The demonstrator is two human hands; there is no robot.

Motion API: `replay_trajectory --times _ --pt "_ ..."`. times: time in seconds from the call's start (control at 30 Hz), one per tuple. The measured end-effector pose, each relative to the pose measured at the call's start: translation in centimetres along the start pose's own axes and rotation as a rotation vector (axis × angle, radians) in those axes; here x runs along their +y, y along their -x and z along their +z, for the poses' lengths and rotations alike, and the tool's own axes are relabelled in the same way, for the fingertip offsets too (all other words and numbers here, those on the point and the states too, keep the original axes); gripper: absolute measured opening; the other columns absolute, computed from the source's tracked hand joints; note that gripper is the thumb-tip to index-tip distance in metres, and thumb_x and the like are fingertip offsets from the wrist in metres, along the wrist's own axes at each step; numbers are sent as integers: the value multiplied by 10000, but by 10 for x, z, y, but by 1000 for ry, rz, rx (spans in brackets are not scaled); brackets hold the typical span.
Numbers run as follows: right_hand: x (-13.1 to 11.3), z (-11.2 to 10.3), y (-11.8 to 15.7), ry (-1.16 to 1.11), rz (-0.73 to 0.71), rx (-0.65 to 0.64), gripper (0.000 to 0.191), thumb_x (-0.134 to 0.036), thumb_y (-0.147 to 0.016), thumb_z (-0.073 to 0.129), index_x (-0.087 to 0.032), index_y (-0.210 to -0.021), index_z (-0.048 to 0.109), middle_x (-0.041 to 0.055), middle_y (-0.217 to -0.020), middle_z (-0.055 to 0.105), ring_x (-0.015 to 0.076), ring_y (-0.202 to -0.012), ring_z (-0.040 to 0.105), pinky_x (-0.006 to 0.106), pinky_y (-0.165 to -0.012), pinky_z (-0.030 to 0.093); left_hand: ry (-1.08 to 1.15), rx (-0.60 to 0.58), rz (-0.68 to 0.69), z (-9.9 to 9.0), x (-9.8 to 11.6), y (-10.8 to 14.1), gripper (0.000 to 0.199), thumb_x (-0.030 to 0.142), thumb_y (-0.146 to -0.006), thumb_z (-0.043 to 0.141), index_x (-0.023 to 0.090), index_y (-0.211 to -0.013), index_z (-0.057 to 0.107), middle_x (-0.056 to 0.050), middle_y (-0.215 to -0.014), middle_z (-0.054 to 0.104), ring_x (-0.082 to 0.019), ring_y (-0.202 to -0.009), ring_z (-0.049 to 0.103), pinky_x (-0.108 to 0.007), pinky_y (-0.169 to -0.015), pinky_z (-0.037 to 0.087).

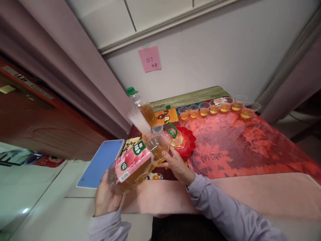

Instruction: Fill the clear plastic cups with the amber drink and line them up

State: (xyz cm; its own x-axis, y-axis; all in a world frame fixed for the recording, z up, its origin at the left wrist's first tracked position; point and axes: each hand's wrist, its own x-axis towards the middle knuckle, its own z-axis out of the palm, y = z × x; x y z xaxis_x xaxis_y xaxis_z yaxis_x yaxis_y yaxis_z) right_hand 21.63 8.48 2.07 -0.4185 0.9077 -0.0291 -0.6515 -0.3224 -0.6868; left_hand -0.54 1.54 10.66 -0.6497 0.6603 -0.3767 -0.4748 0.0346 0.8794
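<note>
I hold a large plastic juice bottle point(136, 157) with a pink label, tilted so its neck points up and to the right. My left hand point(107, 194) is closed around its base. My right hand point(177, 164) grips it near the shoulder, fingers partly hidden behind it. A green plastic handle point(172, 130) shows at the neck end, over a red scalloped plate point(190, 144). A clear cup point(157, 128) appears just behind the bottle; its lower part is hidden. Beside it leans a stack of clear plastic cups point(138, 121).
A second juice bottle point(145, 112) with a green cap stands behind the stack. Several cups holding some yellow liquid point(214, 107) line the table's far right side. A green cap point(168, 107) lies near the back edge. A blue board point(100, 164) is at the left.
</note>
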Motion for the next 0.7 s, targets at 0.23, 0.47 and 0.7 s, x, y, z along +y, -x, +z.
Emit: replay_trajectory --times 0.23,0.47,0.7 --pt "-2 0 1 2 3 -23 767 -586 -900 852 -327 -1538 514 74 -1568 655 299 -1301 736 460 -932 727 -11 -13 -11 -5 -1 -4 322 280 -1025 584 125 -1150 837 -136 -1165 853 -354 -1377 680 -464 -1140 572" --pt "0 -2 0 14 9 -25 738 -601 -893 853 -325 -1505 547 77 -1550 667 316 -1310 730 499 -948 724 -20 -26 9 -9 -3 -5 334 290 -1031 587 148 -1206 834 -123 -1227 842 -359 -1420 645 -501 -1170 551" --pt "-2 0 0 31 -5 -23 758 -587 -900 847 -346 -1542 525 73 -1577 640 320 -1340 710 520 -950 727 19 -18 -16 -8 -4 -4 371 334 -1052 570 125 -1212 831 -135 -1247 836 -357 -1454 615 -479 -1159 560"
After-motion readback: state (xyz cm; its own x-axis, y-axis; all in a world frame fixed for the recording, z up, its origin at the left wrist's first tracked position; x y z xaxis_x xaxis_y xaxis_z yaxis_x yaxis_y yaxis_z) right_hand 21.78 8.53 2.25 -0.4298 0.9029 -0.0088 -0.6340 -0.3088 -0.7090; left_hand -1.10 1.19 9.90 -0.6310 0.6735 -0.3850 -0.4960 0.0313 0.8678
